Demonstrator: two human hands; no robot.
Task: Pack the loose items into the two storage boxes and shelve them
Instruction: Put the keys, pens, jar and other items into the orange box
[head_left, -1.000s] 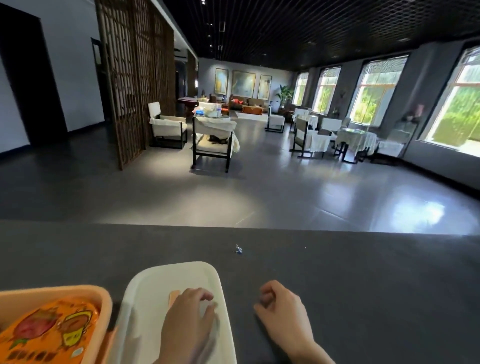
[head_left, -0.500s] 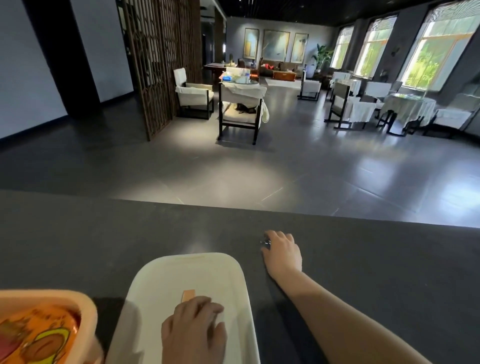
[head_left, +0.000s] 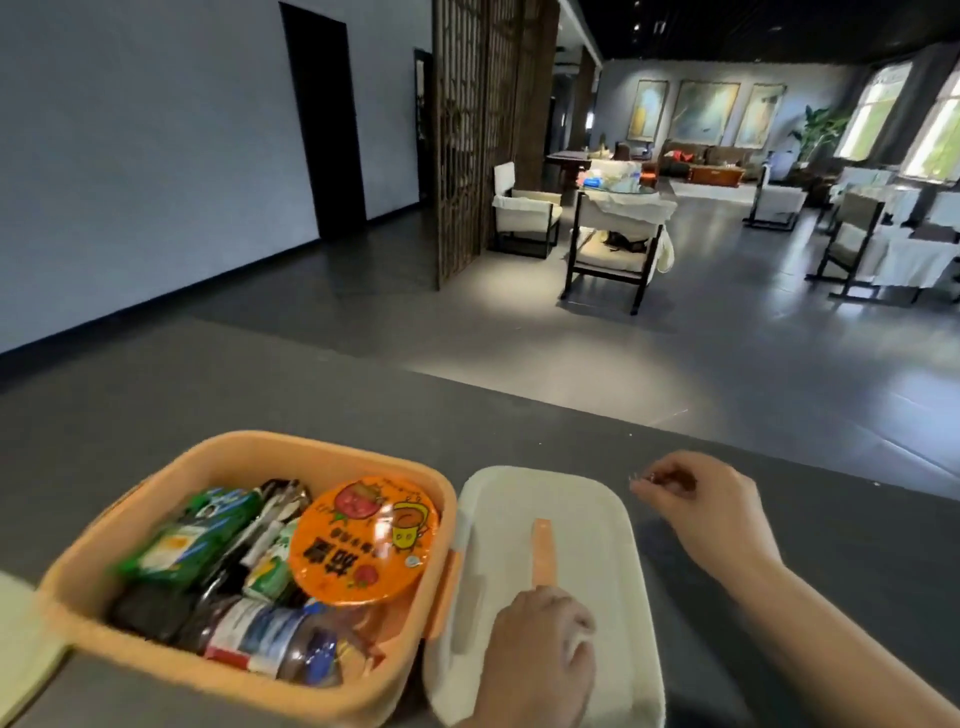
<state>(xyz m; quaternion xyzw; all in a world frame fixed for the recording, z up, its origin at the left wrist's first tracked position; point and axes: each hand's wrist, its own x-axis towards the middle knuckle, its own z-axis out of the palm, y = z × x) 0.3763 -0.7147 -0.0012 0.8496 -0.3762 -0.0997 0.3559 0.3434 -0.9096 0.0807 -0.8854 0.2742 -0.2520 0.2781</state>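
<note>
Here the left hand rests flat, fingers relaxed, on the white lid of the closed box, near its orange handle strip. The right hand pinches a tiny shiny item above the dark counter. Just left of the lid, the open orange box holds snack packets, a bottle and an orange-lidded cup.

Dark grey counter, its far edge running against the room's floor. Directly on it, along the near edge: an open orange storage box (packed with snacks) and, touching its right side, a white-lidded box.
</note>
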